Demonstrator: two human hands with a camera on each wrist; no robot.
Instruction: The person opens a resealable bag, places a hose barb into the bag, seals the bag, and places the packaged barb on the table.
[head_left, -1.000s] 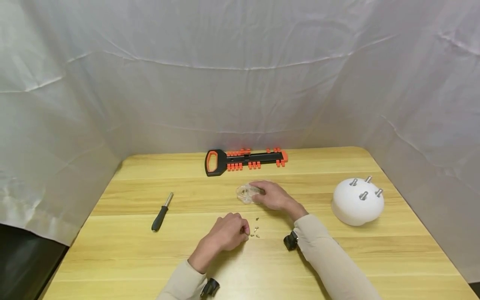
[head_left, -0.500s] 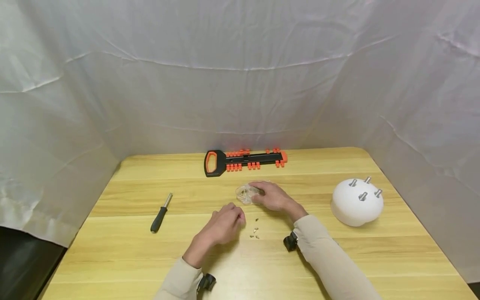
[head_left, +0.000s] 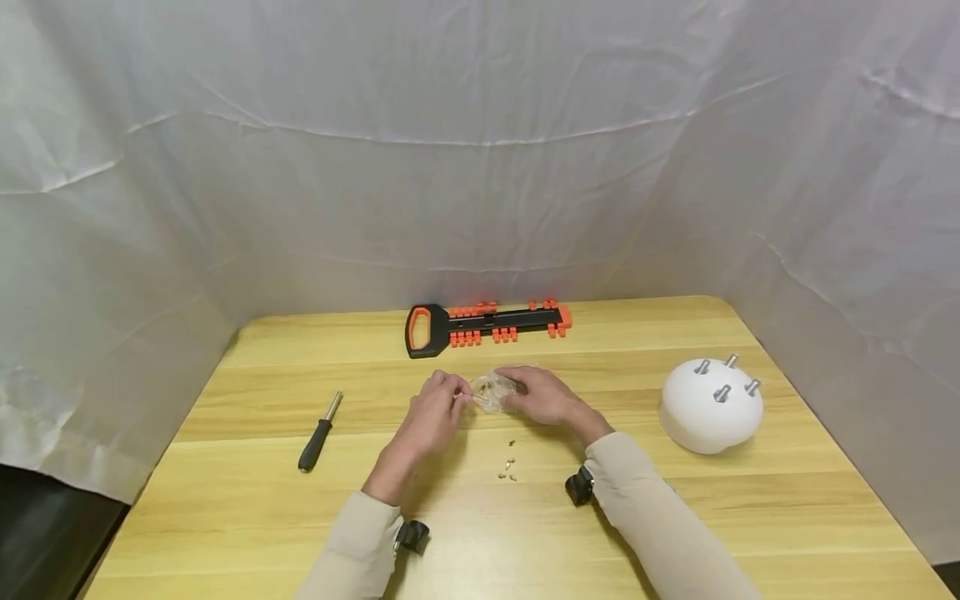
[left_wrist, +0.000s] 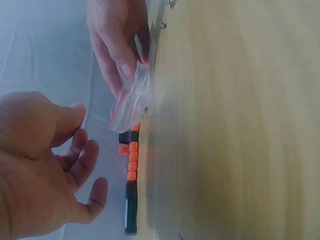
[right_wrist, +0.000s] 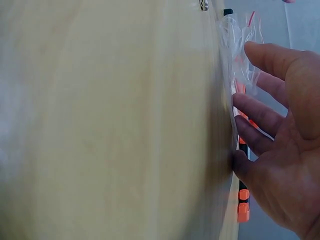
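Observation:
My right hand (head_left: 543, 396) pinches a small clear zip bag (head_left: 491, 393) between thumb and fingers, just above the table's middle. The bag has a red strip along its mouth, and small metal pieces show inside it. At the bag's left side, my left hand (head_left: 437, 412) holds its thumb and index fingertips together. Whether something small sits between those tips is hidden in the left wrist view too. Several tiny brass-coloured pieces (head_left: 508, 464) lie loose on the wooden table (head_left: 600, 542) below the bag.
Behind the bag lies a black and orange handled rail (head_left: 427, 333) with orange clips. A black-handled driver (head_left: 315, 446) rests at the left. On the right sits a white rounded body (head_left: 708, 421) with several metal pegs. Grey sheeting (head_left: 480, 208) hangs behind the table.
My left hand has moved up and away from beside the loose metal pieces to the bag's left side. The right hand stays in place with the bag.

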